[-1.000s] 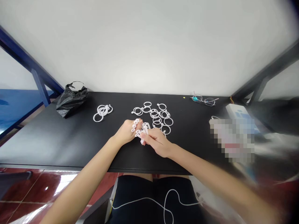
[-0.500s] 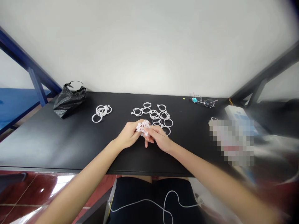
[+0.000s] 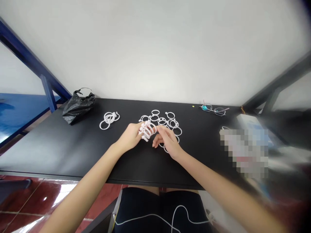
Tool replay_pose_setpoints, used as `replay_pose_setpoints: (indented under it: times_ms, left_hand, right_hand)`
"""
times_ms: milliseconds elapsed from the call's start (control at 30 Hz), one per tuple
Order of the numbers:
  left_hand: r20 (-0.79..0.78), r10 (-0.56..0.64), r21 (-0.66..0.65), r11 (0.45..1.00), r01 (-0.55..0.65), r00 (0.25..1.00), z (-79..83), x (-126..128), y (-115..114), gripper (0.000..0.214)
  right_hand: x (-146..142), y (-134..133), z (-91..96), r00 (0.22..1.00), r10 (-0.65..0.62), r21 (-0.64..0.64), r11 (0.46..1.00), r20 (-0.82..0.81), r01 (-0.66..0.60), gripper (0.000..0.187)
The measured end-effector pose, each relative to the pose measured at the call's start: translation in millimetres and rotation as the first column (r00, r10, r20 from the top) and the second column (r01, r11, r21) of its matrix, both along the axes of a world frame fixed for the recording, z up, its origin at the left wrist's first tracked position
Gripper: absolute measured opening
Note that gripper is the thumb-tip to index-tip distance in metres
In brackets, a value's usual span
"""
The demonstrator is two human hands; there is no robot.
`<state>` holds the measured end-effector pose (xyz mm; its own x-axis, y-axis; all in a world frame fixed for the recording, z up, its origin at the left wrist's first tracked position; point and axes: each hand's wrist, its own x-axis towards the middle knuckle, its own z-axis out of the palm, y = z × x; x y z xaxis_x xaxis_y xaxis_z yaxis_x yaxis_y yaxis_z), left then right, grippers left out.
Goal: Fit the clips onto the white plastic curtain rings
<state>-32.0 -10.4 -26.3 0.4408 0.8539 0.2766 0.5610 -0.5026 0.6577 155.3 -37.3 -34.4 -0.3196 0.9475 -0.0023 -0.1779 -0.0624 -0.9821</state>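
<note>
Pale wall (image 3: 155,58) behind, black table (image 3: 73,152) in front, blue metal frame (image 3: 31,61) at far left, red tiled floor (image 3: 29,197) below the near left edge. Left hand (image 3: 128,138), over the middle of the table, has a row of white rings (image 3: 146,131) bunched side by side, small eyelets toward its thumb side. Left fingers closed around the bunch, mostly hidden; a finger shows through the rings, can't tell whose. Right hand (image 3: 170,141) just right of the bunch, fingers bent loosely inward, thumb and index toward its right end; contact or pinch, can't tell. Loose rings (image 3: 167,122) lie overlapping on the table beyond and beside the right hand, some partly covered by it. Smaller ring pile (image 3: 110,117) apart on the left, near a crumpled black plastic bag (image 3: 79,106). Glasses (image 3: 213,110) far right by the wall. White box (image 3: 252,127) right side, blurred. White cable (image 3: 148,215) across the lap.
</note>
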Motion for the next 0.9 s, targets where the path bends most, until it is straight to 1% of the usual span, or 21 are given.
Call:
replay_pose_setpoints:
  times_ms: [67, 133, 167, 200, 233, 267, 367, 533, 600, 667, 700, 767, 800, 833, 867, 900]
  left_hand:
    - [-0.136, 0.025, -0.089, 0.995, -0.038, 0.990, 12.5, -20.5, 8.8, 0.020]
    - [-0.297, 0.016, -0.224, 0.971, -0.086, 0.955, 25.8, -44.0, 16.1, 0.031]
    - [-0.351, 0.004, -0.311, 0.943, -0.120, 0.936, 31.9, -55.2, 18.9, 0.032]
    - [-0.391, 0.016, -0.374, 0.911, -0.174, 0.920, 37.3, -65.4, 21.1, 0.034]
    - [-0.429, 0.032, -0.418, 0.879, -0.230, 0.903, 41.7, -74.4, 22.8, 0.036]
    - [-0.454, 0.056, -0.436, 0.856, -0.277, 0.889, 45.2, -82.1, 24.2, 0.037]
    - [-0.508, 0.121, -0.414, 0.834, -0.365, 0.853, 50.5, -99.6, 27.9, 0.038]
    - [-0.516, 0.230, -0.284, 0.863, -0.418, 0.825, 51.9, -119.7, 32.4, 0.051]
    - [-0.517, 0.298, -0.187, 0.875, -0.446, 0.802, 52.3, -118.0, 29.8, 0.051]
    - [-0.507, 0.361, -0.066, 0.889, -0.453, 0.782, 51.4, -105.3, 23.4, 0.048]
    - [-0.493, 0.352, -0.028, 0.907, -0.419, 0.795, 49.9, -94.8, 19.3, 0.046]
    - [-0.473, 0.264, -0.001, 0.954, -0.301, 0.840, 44.6, -68.1, 12.4, 0.039]
    - [-0.460, 0.213, 0.023, 0.973, -0.228, 0.862, 40.9, -53.4, 10.9, 0.036]
    - [-0.443, 0.164, 0.037, 0.986, -0.165, 0.881, 36.8, -38.8, 11.4, 0.034]
    - [-0.444, 0.130, 0.031, 0.991, -0.130, 0.887, 32.4, -25.2, 14.3, 0.033]
    - [-0.463, 0.141, 0.022, 0.989, -0.147, 0.875, 28.2, -13.0, 19.4, 0.033]
  right_hand:
    - [3.4, 4.7, 3.7, 0.995, -0.104, -0.025, 0.994, 0.002, 0.104, 0.038]
    - [5.5, 7.1, 7.4, 0.987, -0.159, -0.045, 0.986, -0.004, 0.159, 0.033]
    - [5.8, 7.5, 8.6, 0.986, -0.169, -0.052, 0.984, -0.005, 0.169, 0.031]
    - [5.8, 7.5, 9.4, 0.985, -0.171, -0.055, 0.984, -0.004, 0.171, 0.029]
    - [5.6, 7.4, 9.6, 0.986, -0.167, -0.055, 0.984, -0.001, 0.167, 0.028]
    - [5.2, 7.3, 9.3, 0.987, -0.161, -0.055, 0.986, 0.003, 0.160, 0.027]
    - [5.2, 8.6, 7.7, 0.986, -0.165, -0.053, 0.985, 0.006, 0.165, 0.024]
    - [13.2, 18.7, 10.5, 0.960, -0.280, -0.018, 0.960, -0.015, 0.279, 0.023]
    - [19.5, 24.8, 12.9, 0.942, -0.334, 0.023, 0.942, -0.014, 0.334, 0.023]
    - [27.6, 31.4, 14.3, 0.924, -0.382, 0.090, 0.921, 0.009, 0.380, 0.022]
    - [32.2, 34.7, 14.2, 0.912, -0.409, 0.141, 0.906, 0.040, 0.400, 0.021]
    - [41.7, 40.9, 12.3, 0.871, -0.459, 0.287, 0.870, 0.178, 0.400, 0.017]
    - [46.1, 43.7, 10.4, 0.841, -0.464, 0.376, 0.858, 0.278, 0.349, 0.012]
    - [49.9, 46.2, 7.8, 0.808, -0.457, 0.463, 0.846, 0.372, 0.265, 0.008]
    - [52.7, 48.3, 4.8, 0.769, -0.449, 0.542, 0.825, 0.455, 0.161, 0.010]
    - [54.4, 50.1, 1.4, 0.728, -0.452, 0.612, 0.789, 0.515, 0.057, 0.014]
